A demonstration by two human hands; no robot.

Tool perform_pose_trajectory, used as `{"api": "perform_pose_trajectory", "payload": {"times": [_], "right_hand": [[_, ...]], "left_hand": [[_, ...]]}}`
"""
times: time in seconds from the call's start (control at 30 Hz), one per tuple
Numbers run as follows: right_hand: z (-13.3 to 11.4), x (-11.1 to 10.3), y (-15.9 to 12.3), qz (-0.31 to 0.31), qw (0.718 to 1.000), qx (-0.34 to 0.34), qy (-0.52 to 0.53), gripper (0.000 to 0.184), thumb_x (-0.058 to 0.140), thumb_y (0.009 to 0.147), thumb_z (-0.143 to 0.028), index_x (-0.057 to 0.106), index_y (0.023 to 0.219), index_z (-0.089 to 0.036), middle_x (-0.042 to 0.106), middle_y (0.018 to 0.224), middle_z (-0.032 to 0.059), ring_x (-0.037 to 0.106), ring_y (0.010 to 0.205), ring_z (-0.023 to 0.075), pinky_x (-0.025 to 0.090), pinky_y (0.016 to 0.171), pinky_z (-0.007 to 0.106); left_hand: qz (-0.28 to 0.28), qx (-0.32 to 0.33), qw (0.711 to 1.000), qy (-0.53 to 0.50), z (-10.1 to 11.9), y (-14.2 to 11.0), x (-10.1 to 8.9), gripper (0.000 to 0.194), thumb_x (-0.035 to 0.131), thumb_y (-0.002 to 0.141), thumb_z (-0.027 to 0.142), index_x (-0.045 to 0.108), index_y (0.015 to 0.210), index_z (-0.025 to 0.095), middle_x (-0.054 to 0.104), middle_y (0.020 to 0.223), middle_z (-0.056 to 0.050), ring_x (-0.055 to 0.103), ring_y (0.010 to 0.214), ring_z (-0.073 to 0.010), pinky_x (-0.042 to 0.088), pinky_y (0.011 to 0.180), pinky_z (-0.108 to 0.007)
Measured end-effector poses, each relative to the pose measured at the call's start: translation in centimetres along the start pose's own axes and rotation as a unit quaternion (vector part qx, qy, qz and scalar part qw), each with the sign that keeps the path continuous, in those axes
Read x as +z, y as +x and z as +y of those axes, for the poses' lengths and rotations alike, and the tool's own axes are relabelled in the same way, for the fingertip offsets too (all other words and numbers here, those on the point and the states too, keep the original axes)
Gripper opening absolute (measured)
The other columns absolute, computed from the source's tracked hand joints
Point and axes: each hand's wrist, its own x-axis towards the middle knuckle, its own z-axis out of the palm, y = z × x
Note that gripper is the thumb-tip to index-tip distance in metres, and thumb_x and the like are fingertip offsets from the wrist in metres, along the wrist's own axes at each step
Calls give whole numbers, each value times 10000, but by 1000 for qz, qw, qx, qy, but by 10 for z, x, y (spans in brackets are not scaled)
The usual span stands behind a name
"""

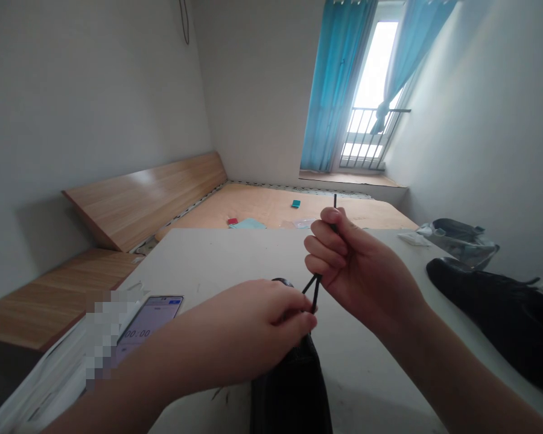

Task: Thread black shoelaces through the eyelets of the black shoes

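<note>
Black shoe (292, 392) on white table (371, 374), bottom center, pointing away; dark, smooth, near end cut off by frame, middle covered by left hand (283, 319), far tip just showing past it. Left fingers pinch black lace (335, 201) low, close to shoe. Right hand (332, 247) clenched round lace higher up; two strands spread in a narrow V below the fist, one thin end sticks up above. Left forearm overlaps phone (151, 322) in view. Open tabletop on shoe's right, up to second black shoe (493, 313) near right edge. More open surface ahead, between hands and table's far edge. Gray bag (461, 241) at far right. Beyond: bed (253, 199), then window (373, 84).
</note>
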Motion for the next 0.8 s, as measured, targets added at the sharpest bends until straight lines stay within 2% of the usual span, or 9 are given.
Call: {"api": "perform_pose_trajectory", "payload": {"times": [0.1,0.2,0.33,0.43,0.5,0.57,0.67,0.8], "right_hand": [[-1,2,-2,11,999,-11,-32,252,385,974,-266,510,760,-217,168,597,-62,157,478,109,246,414,179],[-2,-2,2,22,998,-27,-57,154,492,916,-254,515,767,-222,165,603,-62,146,490,117,234,419,202],[-2,-5,5,37,994,-34,-97,127,529,883,-268,505,764,-234,182,604,-60,167,489,120,244,428,229],[-2,-5,3,12,995,-35,-91,159,495,916,-282,519,770,-223,225,601,-59,224,490,106,281,450,218],[-1,-6,2,-12,994,-51,-92,199,461,947,-286,540,781,-209,282,606,-56,286,507,90,321,483,201],[1,-9,3,-27,989,-76,-120,216,446,961,-295,563,804,-203,352,621,-51,368,541,78,368,530,193],[2,-15,7,-14,967,-109,-231,183,490,940,-328,592,844,-210,470,677,-38,496,626,90,446,612,219],[-1,-23,12,44,923,-120,-362,202,583,867,-385,619,840,-187,567,750,-10,576,709,124,514,670,276]], "left_hand": [[-9,12,997,-74,-1,4,4,339,412,907,468,623,804,223,564,655,34,489,603,-135,299,506,-264],[19,13,994,-107,-4,5,1,358,382,927,479,632,821,247,569,703,38,510,670,-141,340,562,-256],[60,20,992,-108,-4,5,-3,312,422,915,479,617,840,248,588,832,36,523,760,-146,374,641,-253],[52,26,991,-121,-4,6,0,278,457,904,456,599,806,238,599,859,37,536,776,-145,391,676,-257],[36,13,991,-130,-5,8,3,303,450,901,482,568,780,230,594,774,39,536,708,-144,388,618,-260],[44,3,990,-135,-6,10,6,305,436,905,493,538,794,228,608,755,38,550,687,-150,378,580,-264],[75,-7,986,-147,-8,12,8,253,395,930,457,492,865,232,663,813,36,596,693,-158,386,584,-273],[80,-37,983,-161,-11,16,9,269,328,950,452,438,854,226,688,761,27,610,601,-159,394,553,-281]]}}
